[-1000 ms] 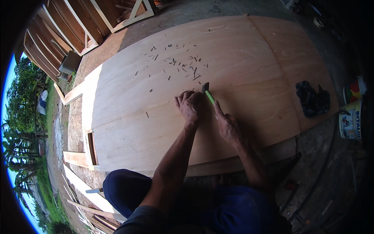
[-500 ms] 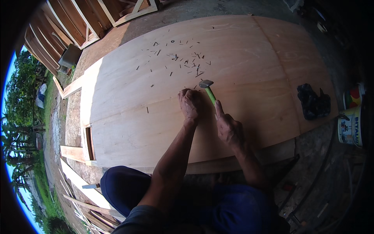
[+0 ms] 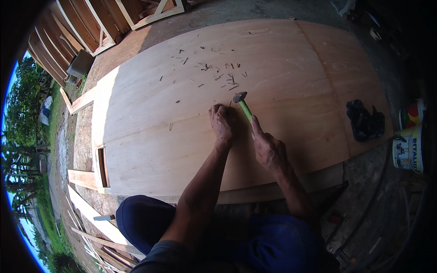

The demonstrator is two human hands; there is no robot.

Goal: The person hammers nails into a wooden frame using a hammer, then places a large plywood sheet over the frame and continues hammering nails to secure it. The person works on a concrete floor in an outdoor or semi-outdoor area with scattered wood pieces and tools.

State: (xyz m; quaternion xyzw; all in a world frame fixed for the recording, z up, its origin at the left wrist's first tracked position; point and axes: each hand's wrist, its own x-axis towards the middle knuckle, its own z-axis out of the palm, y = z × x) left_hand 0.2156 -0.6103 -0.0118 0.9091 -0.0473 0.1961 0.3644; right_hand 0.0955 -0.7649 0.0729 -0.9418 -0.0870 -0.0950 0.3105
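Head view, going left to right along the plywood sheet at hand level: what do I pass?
Rectangular cutout → left hand → hammer → right hand → black cloth → paint cans.

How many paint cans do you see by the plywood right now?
2. Both stand off the plywood sheet's right edge: a white paint can nearer the person, and a colourful can just behind it, touching or nearly so. More may be hidden in the dark rim.

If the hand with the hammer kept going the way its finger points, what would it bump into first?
Probably the hammer's metal head. The right hand points up along the green handle. Past the head lie small nails scattered on the plywood sheet. Height is hard to judge.
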